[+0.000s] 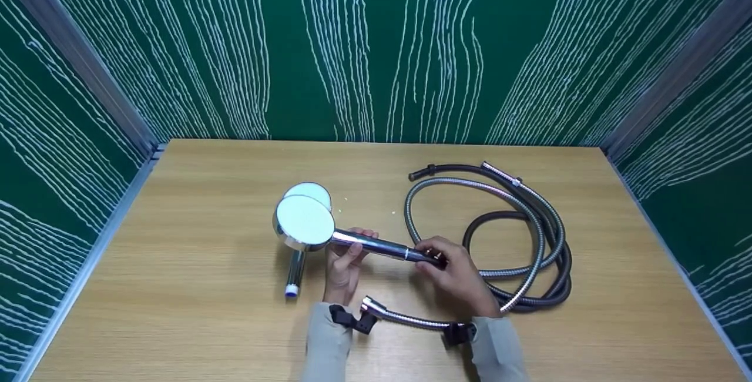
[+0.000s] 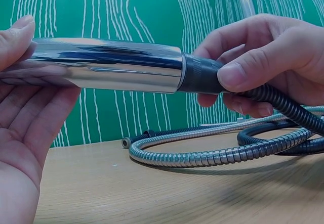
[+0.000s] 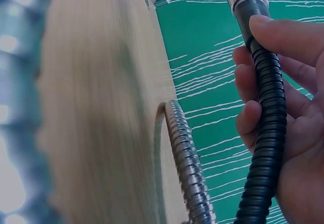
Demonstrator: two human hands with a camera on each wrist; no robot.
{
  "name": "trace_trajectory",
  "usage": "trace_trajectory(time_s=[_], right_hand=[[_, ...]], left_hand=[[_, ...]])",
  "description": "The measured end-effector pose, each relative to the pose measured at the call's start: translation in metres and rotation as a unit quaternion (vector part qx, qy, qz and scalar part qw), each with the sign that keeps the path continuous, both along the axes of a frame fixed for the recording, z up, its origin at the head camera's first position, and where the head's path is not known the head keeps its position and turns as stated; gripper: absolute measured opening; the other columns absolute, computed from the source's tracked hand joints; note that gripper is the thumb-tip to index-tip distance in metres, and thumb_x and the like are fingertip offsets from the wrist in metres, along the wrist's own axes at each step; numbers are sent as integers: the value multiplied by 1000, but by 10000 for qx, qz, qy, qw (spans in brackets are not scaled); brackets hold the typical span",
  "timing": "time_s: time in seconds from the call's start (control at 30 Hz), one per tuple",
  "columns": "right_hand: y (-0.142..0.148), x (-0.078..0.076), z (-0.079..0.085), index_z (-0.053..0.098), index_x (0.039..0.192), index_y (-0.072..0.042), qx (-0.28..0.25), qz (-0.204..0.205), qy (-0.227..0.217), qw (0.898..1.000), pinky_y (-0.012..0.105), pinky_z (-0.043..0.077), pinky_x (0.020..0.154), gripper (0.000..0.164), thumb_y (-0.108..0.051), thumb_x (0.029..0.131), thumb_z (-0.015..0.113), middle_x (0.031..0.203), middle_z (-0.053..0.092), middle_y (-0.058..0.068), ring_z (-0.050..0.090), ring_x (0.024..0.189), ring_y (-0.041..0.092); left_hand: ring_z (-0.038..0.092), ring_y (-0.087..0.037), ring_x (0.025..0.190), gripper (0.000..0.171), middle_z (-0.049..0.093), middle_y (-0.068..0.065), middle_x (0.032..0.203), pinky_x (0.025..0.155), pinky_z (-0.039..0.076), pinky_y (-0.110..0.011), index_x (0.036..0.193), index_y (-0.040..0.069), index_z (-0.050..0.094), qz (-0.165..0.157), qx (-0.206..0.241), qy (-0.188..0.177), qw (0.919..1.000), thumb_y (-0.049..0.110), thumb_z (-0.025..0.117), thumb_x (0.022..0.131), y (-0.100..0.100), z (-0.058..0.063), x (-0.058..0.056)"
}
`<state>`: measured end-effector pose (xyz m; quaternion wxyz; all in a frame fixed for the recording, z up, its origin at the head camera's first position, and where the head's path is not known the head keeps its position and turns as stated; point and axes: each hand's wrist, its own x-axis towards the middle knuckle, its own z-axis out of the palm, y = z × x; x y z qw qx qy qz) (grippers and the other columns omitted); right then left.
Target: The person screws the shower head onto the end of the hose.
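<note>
My left hand (image 1: 343, 270) holds a chrome handheld shower head (image 1: 305, 220) by its handle, the thumb on top and the fingers beneath. The round face is turned up and to the left. With thumb and fingers, my right hand (image 1: 457, 276) pinches the black end fitting (image 2: 202, 75) of a black ribbed shower hose (image 3: 268, 113). That fitting meets the lower end of the chrome handle (image 2: 126, 64); how far it is screwed on cannot be seen. A second chrome shower head (image 1: 295, 270) lies on the table, its face partly hidden behind the held one.
A chrome shower hose (image 1: 437, 182) and the black hose lie in overlapping loops at the right of the wooden table (image 1: 176, 335). One chrome hose end (image 1: 373, 305) lies between my forearms. Green walls with white streaks (image 1: 382, 47) enclose the back and sides.
</note>
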<state>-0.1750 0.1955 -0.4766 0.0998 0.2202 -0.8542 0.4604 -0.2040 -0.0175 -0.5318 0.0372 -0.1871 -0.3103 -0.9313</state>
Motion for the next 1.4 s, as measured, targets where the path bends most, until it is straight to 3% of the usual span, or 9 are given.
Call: trace_trajectory(time_s=[0.23, 0.57, 0.73, 0.93, 1.1, 1.4], right_hand=[[-4, 10, 22, 67, 97, 2, -59, 131, 12, 9999, 23, 53, 72, 22, 5, 76, 72, 88, 68, 10, 61, 80, 16], [3, -4, -8, 69, 101, -5, 40, -40, -269, 9996, 20, 51, 71, 23, 1, 79, 72, 91, 69, 5, 59, 82, 11], [6, -4, -10, 69, 106, -10, -4, 10, -402, 9992, 22, 51, 76, 24, -6, 82, 72, 95, 68, 1, 59, 86, 12], [2, -4, -8, 64, 104, -4, 11, -118, -465, 9988, 24, 53, 72, 29, 1, 77, 74, 91, 67, 4, 60, 82, 16], [-5, 6, 8, 63, 96, 1, -29, -66, -325, 9994, 27, 55, 70, 27, 9, 73, 73, 88, 67, 10, 62, 79, 21], [4, -6, -15, 67, 98, -11, -77, -89, -189, 9998, 21, 53, 72, 25, -2, 76, 76, 91, 68, -2, 60, 81, 10]], left_hand=[[69, -19, 98, 18, 72, -4, 99, 96, 55, -35, 102, 7, 67, 6, -51, 29, 10000, -2, 58, 89, 0, 0, 0], [69, -20, 99, 17, 72, -4, 99, 98, 54, -35, 103, 8, 67, 25, -20, 10, 10000, 1, 60, 89, 0, 0, 1], [69, -21, 99, 18, 72, -5, 100, 98, 54, -36, 104, 7, 66, 34, 54, 61, 10000, -1, 59, 89, 0, -1, 1], [68, -21, 99, 18, 72, -5, 100, 99, 54, -36, 103, 7, 67, 12, 55, 57, 10000, 1, 61, 88, 0, 0, 0], [68, -20, 99, 19, 72, -4, 99, 98, 54, -38, 103, 8, 67, 35, 10, 20, 10000, -1, 60, 88, -1, 0, 2], [68, -19, 100, 19, 72, -3, 100, 98, 54, -35, 104, 8, 68, 27, -57, 188, 9998, 1, 59, 89, 0, -1, -1]])
